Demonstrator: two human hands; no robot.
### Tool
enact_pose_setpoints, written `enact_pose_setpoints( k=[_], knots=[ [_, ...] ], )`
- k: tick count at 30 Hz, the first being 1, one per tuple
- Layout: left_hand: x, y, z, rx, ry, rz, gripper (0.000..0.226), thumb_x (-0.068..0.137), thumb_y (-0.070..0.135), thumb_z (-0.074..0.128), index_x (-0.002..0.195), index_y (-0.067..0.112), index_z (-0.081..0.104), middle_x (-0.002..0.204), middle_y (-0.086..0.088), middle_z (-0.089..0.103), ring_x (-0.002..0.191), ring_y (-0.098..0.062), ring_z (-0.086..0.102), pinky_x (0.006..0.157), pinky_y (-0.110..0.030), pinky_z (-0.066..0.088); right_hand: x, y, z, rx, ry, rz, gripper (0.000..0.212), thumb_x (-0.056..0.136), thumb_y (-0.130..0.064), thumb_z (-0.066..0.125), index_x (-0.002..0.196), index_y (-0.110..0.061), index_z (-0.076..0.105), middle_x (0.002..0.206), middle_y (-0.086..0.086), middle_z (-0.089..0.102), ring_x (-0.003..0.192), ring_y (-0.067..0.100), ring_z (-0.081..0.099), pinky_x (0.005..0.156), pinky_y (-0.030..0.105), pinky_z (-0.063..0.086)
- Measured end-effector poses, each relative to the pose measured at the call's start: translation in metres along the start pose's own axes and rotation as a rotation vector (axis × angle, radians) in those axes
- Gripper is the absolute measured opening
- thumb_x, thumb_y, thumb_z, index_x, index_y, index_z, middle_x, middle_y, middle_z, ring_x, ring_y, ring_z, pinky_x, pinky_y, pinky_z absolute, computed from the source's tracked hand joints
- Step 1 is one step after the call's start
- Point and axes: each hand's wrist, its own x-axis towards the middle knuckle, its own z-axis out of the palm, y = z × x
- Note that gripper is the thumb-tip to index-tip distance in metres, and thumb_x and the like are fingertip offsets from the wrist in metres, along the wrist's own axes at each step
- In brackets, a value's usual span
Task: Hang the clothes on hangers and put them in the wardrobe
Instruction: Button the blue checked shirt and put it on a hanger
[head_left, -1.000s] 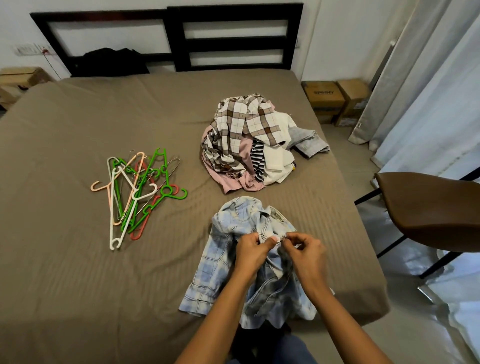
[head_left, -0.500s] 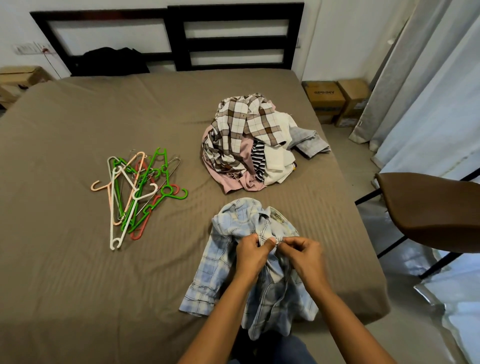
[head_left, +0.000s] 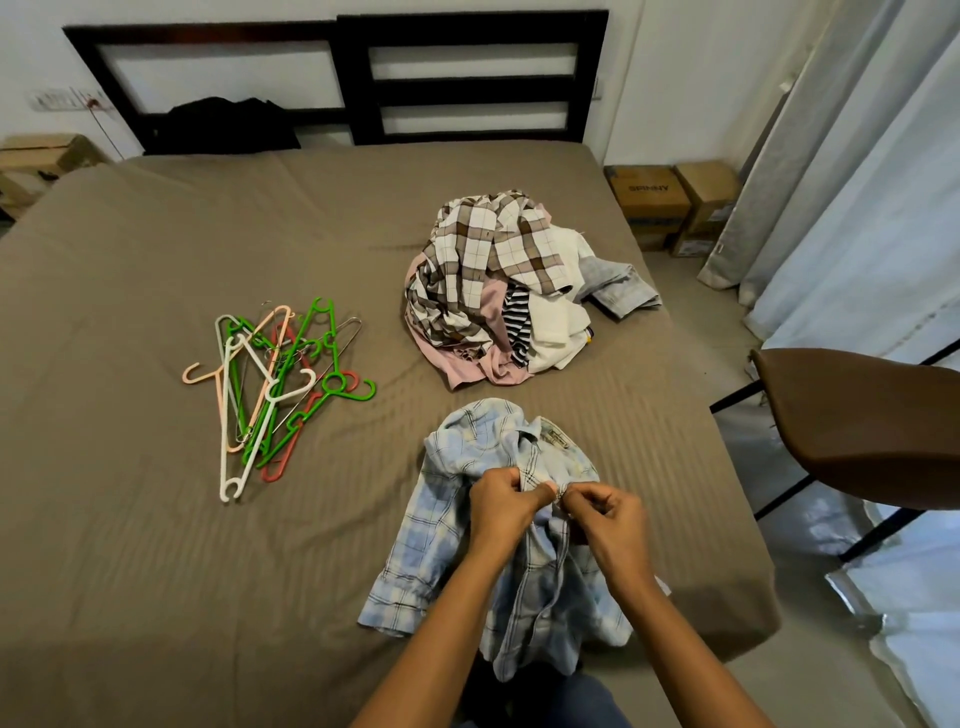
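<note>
Blue plaid shirt (head_left: 415, 571) lies at the near edge of the bed (head_left: 130, 571), its front pinched between both your hands.
To your left the hangers (head_left: 275, 395) lie in a loose heap, well apart from the shirt, probably set out ready for it. The pile of clothes (head_left: 493, 291) waits just beyond the shirt. Your left hand (head_left: 506, 499) pinches one front edge below the collar and your right hand (head_left: 608, 519) pinches the other, fingertips nearly meeting. That looks like work on a button. The neck label (head_left: 556, 441) is too small to read. At the far right, the print on the cardboard box (head_left: 649, 202) looks reversed, perhaps SPINNY.
</note>
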Motion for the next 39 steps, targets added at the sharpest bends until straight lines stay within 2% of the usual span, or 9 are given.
enact_pose_setpoints(
  k=[7,13,19,23,25,27,32,36,39],
  knots=[
    [-0.009,0.008,0.009,-0.043,0.075,-0.074,0.047,0.073,0.034,0.072,0.047,0.017,0.036,0.034,0.007,0.033,0.033,-0.006,0.029,0.039,-0.022,0.024,-0.002,0.007,0.011,-0.307,0.146,-0.065,0.005,0.080,-0.020,0.070,0.077,-0.024,0.072,0.066,-0.009,0.068,0.062,0.006,0.064,0.061,0.035,0.054],
    [-0.005,-0.004,0.018,0.033,0.122,-0.094,0.040,0.084,0.033,0.065,0.056,0.014,0.044,0.051,0.000,0.044,0.047,-0.013,0.040,0.047,-0.028,0.031,-0.011,0.015,0.024,-0.516,0.227,-0.136,0.007,0.081,-0.028,0.070,0.084,-0.022,0.072,0.076,-0.006,0.070,0.071,0.012,0.065,0.062,0.035,0.053],
    [-0.006,-0.017,0.027,-0.181,0.096,-0.218,0.025,0.090,0.026,0.058,0.073,0.008,0.058,0.070,-0.005,0.062,0.062,-0.016,0.055,0.055,-0.025,0.043,-0.011,0.013,0.023,-0.261,0.223,-0.039,0.008,0.079,-0.028,0.072,0.074,-0.023,0.069,0.066,-0.007,0.067,0.063,0.008,0.063,0.057,0.031,0.052],
    [-0.008,-0.029,0.027,-0.326,-0.003,-0.169,0.018,0.093,0.020,0.057,0.093,0.003,0.064,0.091,-0.011,0.069,0.083,-0.022,0.065,0.074,-0.033,0.052,0.004,0.012,0.017,0.247,0.082,0.453,0.021,0.079,-0.010,0.067,0.058,-0.010,0.063,0.054,0.008,0.057,0.046,0.015,0.052,0.052,0.029,0.048],
    [-0.010,-0.032,0.025,-0.447,-0.087,-0.121,0.015,0.095,0.014,0.054,0.104,0.007,0.064,0.102,-0.009,0.070,0.097,-0.023,0.067,0.085,-0.033,0.054,0.014,0.005,0.007,0.490,-0.080,0.843,0.029,0.086,-0.012,0.061,0.058,-0.008,0.058,0.046,0.003,0.051,0.035,0.008,0.047,0.039,0.018,0.044],
    [-0.015,-0.035,0.022,-0.566,-0.191,-0.090,0.019,0.094,0.009,0.053,0.112,0.006,0.061,0.109,-0.009,0.069,0.103,-0.022,0.066,0.089,-0.033,0.053,0.021,0.003,0.000,0.569,-0.186,1.003,0.028,0.086,-0.020,0.061,0.061,-0.009,0.057,0.046,0.000,0.053,0.035,0.006,0.048,0.037,0.014,0.042],
    [-0.024,-0.051,0.018,-0.598,-0.328,-0.189,0.025,0.085,0.007,0.059,0.110,0.007,0.066,0.105,-0.012,0.071,0.102,-0.025,0.065,0.092,-0.037,0.051,0.036,0.006,0.014,0.617,-0.124,0.857,0.025,0.093,-0.020,0.047,0.074,-0.008,0.058,0.051,0.004,0.060,0.045,0.013,0.055,0.042,0.019,0.046],
    [-0.020,-0.047,0.006,-0.491,-0.329,-0.306,0.011,0.079,0.016,0.059,0.085,0.011,0.067,0.073,0.005,0.070,0.072,-0.006,0.063,0.064,-0.018,0.047,0.039,0.004,0.019,0.847,0.004,0.730,0.027,0.098,-0.022,0.039,0.078,-0.008,0.052,0.061,0.008,0.062,0.054,0.017,0.059,0.046,0.021,0.051],
    [-0.004,-0.039,-0.005,-0.726,-0.328,-0.457,0.024,0.091,0.025,0.058,0.104,0.008,0.068,0.099,-0.010,0.071,0.090,-0.019,0.067,0.078,-0.031,0.053,0.035,0.001,0.019,0.596,-0.092,0.538,0.012,0.091,0.001,0.052,0.084,-0.007,0.058,0.060,0.003,0.062,0.045,0.006,0.055,0.042,0.018,0.048]
  ],
)
